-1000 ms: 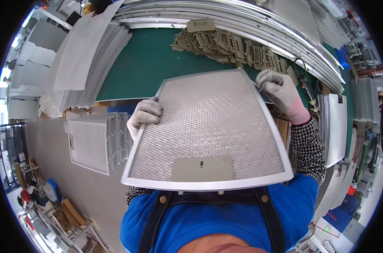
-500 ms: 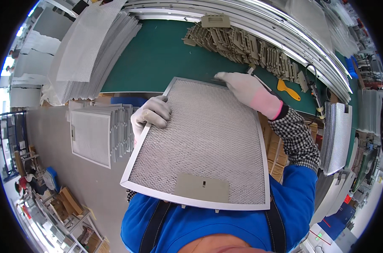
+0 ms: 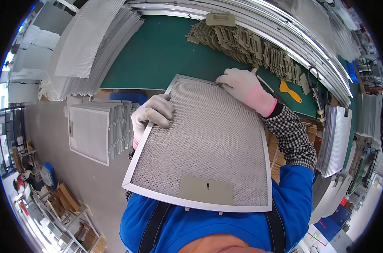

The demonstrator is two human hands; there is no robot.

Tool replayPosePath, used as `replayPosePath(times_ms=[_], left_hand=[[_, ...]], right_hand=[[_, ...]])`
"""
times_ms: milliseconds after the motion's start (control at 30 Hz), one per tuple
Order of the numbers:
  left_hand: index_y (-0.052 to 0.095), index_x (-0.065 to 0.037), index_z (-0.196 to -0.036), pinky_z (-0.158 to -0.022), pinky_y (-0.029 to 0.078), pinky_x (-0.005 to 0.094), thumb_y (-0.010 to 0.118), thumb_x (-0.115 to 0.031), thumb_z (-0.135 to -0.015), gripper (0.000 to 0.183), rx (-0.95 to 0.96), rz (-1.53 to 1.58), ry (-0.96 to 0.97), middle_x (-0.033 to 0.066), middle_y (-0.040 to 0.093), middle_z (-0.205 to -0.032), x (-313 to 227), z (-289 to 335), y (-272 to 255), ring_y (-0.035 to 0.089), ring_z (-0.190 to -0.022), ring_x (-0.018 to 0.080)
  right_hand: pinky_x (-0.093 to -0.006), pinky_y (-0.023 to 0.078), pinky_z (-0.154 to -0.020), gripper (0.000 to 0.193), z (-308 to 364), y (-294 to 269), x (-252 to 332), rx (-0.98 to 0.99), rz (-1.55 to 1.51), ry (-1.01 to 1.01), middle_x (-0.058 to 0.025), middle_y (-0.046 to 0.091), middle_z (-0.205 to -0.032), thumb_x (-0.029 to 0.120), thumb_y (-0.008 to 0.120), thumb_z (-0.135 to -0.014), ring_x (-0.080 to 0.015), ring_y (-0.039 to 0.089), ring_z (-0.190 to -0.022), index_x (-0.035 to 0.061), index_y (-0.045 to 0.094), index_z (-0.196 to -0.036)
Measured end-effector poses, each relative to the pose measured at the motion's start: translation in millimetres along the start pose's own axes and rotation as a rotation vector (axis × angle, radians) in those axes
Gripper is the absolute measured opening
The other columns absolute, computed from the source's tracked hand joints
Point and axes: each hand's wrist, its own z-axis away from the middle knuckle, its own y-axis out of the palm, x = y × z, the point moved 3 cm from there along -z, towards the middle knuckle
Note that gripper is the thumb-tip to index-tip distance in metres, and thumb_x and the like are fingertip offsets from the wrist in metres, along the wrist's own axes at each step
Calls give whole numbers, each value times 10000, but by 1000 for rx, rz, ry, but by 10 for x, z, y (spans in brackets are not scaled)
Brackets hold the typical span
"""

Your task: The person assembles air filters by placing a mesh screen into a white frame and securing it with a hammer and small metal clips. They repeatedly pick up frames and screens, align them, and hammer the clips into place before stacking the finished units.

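Observation:
A framed metal mesh filter panel (image 3: 204, 143) leans between my chest and the green table, its silver frame edged all round. Near its lower edge sits a beige latch plate (image 3: 206, 189) with a small dark slot. My left hand (image 3: 153, 113), in a white glove, grips the panel's left edge, fingers curled over the mesh and thumb hidden. My right hand (image 3: 242, 85), gloved in white with a pink cuff, is at the top right edge of the panel, its fingers bent down onto the frame. Whether a small thing is pinched there cannot be made out.
Many beige plastic latch parts (image 3: 242, 44) lie piled along the back of the green table (image 3: 166, 46). A yellow scraper (image 3: 290, 92) and a corded tool (image 3: 316, 95) are at the right. Mesh sheets (image 3: 86, 50) are stacked at left, above finished panels (image 3: 90, 135) standing lower down.
My right hand has come down from just above the panel's top edge onto it, with the fingers curling in. My left hand keeps its grip; the view has shifted slightly.

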Motion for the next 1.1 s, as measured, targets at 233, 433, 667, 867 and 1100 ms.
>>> replayPosePath(times_ms=[233,433,667,867,1100], left_hand=[[670,-98,-771,-951,415,466,796,-295,-763,234,21,38,14,59,639,-821,14,-12,-22,600,-820,222],[670,-92,-756,-927,423,461,792,-288,-761,230,42,-4,-18,67,647,-824,-29,-40,-40,598,-808,219],[651,-78,-716,-893,460,433,758,-220,-747,180,-31,-106,-88,74,641,-796,-157,-214,95,608,-799,205],[648,-3,-760,-773,471,421,692,-188,-836,205,-7,3,-24,122,622,-804,-138,-331,91,600,-789,222],[644,-9,-797,-786,472,445,662,-185,-887,198,81,41,8,141,619,-850,-65,-331,19,601,-839,247]], right_hand=[[-358,529,-735,150,44,95,-84,-62,-156,-3,-48,589,-868,159,611,-893,-222,628,-865,133,701,-1010],[-338,541,-788,186,61,137,-125,-23,-373,36,-66,646,-973,144,606,-907,-233,653,-941,98,681,-1071],[-353,534,-806,171,89,81,-161,-42,-238,0,-58,650,-947,164,603,-911,-248,655,-922,132,699,-1048],[-387,505,-811,150,507,-444,-541,-78,159,-22,-39,621,-898,168,624,-871,-236,622,-922,201,735,-968],[-379,493,-800,128,902,-383,-648,44,210,109,-34,607,-908,172,635,-866,-228,597,-912,205,738,-934]])
